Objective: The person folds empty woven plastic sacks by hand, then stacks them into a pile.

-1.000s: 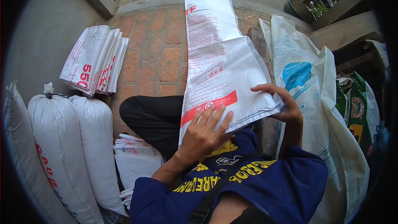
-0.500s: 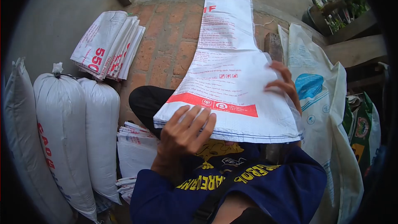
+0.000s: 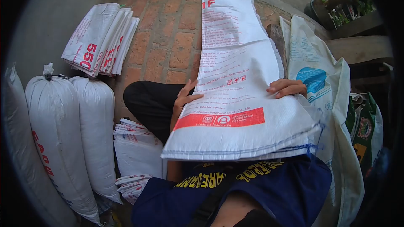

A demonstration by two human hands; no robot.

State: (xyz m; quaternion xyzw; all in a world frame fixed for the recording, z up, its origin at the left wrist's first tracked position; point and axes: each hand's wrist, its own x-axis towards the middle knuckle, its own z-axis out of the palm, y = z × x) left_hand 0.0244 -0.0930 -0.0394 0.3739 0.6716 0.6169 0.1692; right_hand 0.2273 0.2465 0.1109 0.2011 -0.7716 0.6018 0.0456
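A long white woven sack (image 3: pixel 235 65) with red print, a red band and blue stitching along its near hem lies folded lengthwise across my lap. It reaches from my chest out over the brick floor. On its left edge is my left hand (image 3: pixel 185 98), fingers curled over the fabric and forearm partly hidden beneath the sack. My right hand (image 3: pixel 288 88) grips the opposite edge, fingertips on the printed face. Between the hands the fabric bulges slightly. Loose blue threads hang at the near right corner.
Folded sacks (image 3: pixel 101 40) are stacked at the upper left, and more folded sacks (image 3: pixel 136 149) lie by my knee. Filled white sacks (image 3: pixel 52 130) stand at far left. To the right are a large pale sack (image 3: pixel 313 75), a green bag (image 3: pixel 368 122) and a wooden beam (image 3: pixel 357 48).
My left hand has moved from the near hem up to the left edge. My right hand has settled on the right edge. The near hem now sits lower, closer to my chest.
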